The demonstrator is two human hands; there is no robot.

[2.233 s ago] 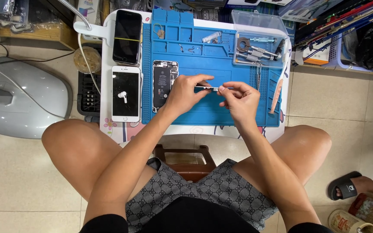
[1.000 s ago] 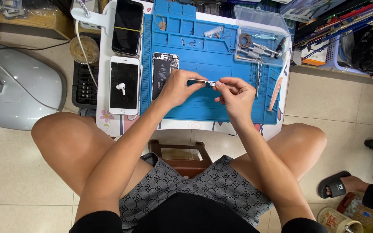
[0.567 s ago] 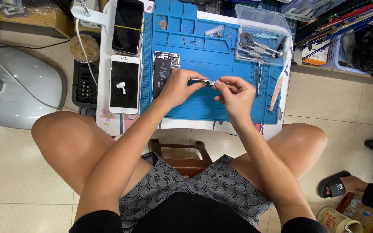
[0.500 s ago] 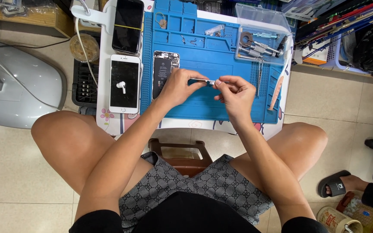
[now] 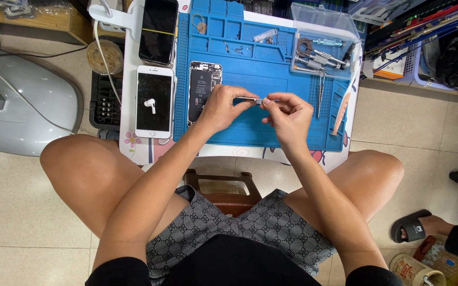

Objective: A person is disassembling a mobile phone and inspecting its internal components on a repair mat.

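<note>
Hands unchanged from the earlier frame: left hand [image 5: 223, 107] and right hand [image 5: 288, 114] pinch opposite ends of a thin, silvery tool [image 5: 255, 100] held level above the blue repair mat [image 5: 271, 69], beside the opened phone [image 5: 203, 89].

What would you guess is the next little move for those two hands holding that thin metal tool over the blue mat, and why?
Probably lowering the thin metal tool toward the opened phone on the blue silicone work mat. The left hand and right hand pinch it between them above the mat, and the opened phone lies just beside the left hand.
</note>
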